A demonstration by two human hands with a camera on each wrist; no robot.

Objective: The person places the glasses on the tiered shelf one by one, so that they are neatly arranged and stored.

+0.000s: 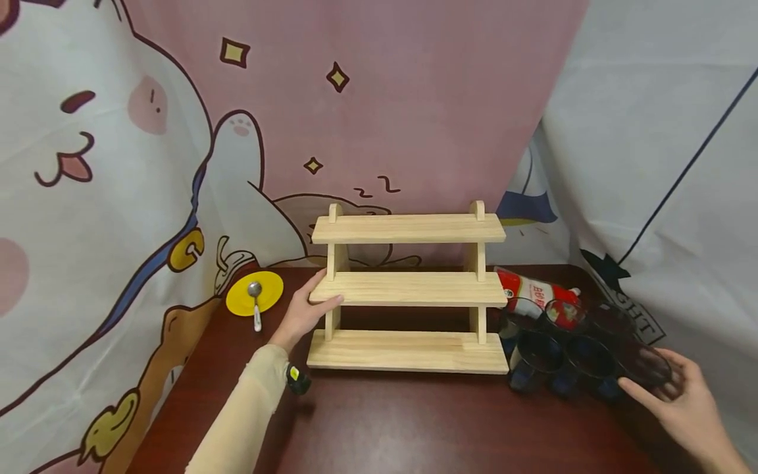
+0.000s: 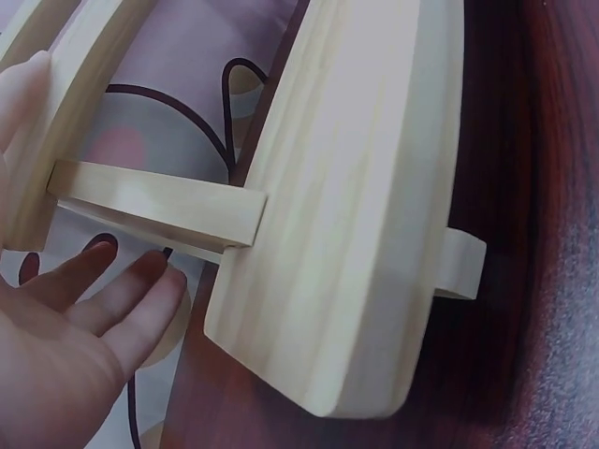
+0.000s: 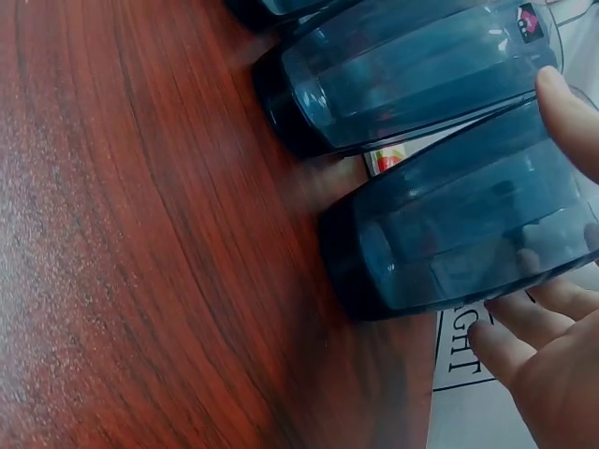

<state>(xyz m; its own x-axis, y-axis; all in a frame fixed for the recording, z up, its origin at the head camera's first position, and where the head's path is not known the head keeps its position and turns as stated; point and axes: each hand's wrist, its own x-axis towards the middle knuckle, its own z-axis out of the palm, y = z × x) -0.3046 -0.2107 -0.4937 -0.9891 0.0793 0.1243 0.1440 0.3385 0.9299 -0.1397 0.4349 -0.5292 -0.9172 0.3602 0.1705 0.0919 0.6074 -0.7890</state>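
Note:
A three-tier wooden shelf [image 1: 408,288] stands in the middle of the table. My left hand [image 1: 304,313] holds the left end of its middle board, thumb on the front edge. In the left wrist view the other visible fingers [image 2: 140,318] spread out below that board, beside the upright. At the right, several dark blue-tinted glasses stand close together in two rows. My right hand [image 1: 681,395] grips the nearest right glass [image 3: 459,224], with the thumb on one side and the fingers round the other. A neighbouring glass [image 3: 412,75] with a small label stands beside it.
A red-and-white packet [image 1: 535,289] lies behind the glasses. On the far left, a yellow plate [image 1: 237,299] carries a spoon [image 1: 256,306]. Printed cloth [image 1: 414,118] hangs behind and beside the dark red-brown table [image 1: 438,421].

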